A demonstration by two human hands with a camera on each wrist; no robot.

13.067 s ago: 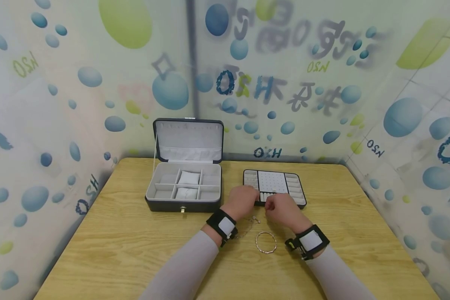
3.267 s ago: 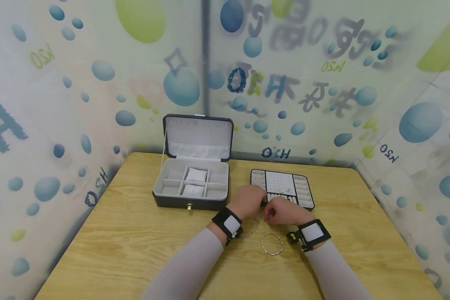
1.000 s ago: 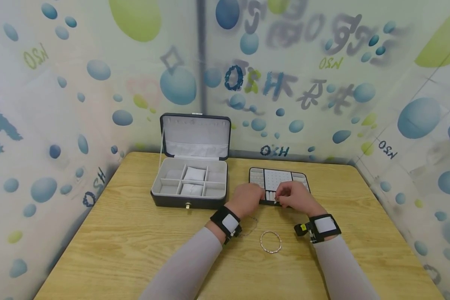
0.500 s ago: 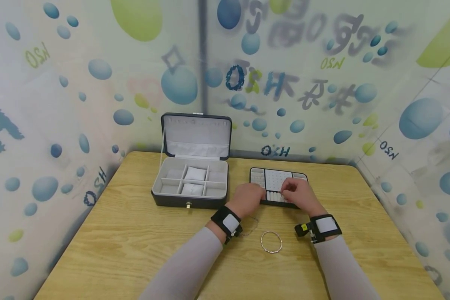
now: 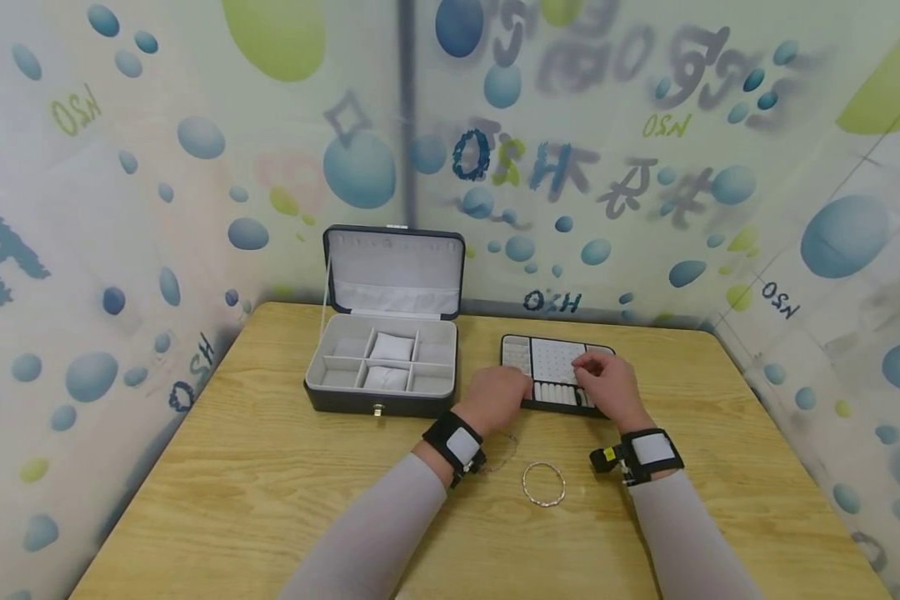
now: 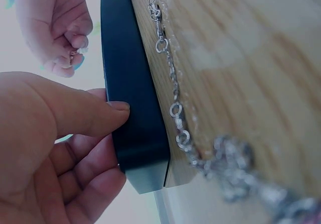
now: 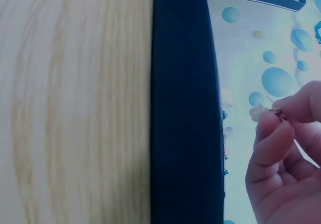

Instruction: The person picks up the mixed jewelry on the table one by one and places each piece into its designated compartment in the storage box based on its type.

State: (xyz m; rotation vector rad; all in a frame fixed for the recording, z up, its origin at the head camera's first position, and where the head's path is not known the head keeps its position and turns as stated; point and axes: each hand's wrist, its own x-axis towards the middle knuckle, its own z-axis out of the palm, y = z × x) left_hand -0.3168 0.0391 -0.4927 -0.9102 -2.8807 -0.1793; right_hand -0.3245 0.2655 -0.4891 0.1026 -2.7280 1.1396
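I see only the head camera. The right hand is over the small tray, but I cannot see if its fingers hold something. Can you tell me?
Observer: Yes. In the right wrist view, the right hand pinches a small pale piece between thumb and forefinger.
Operator: And the left hand, how does it touch the tray?
Observer: In the left wrist view, the left hand presses its thumb against the dark side wall of the tray.
Operator: Where exactly does the chain lie?
Observer: The chain lies stretched on the table, alongside that same wall.
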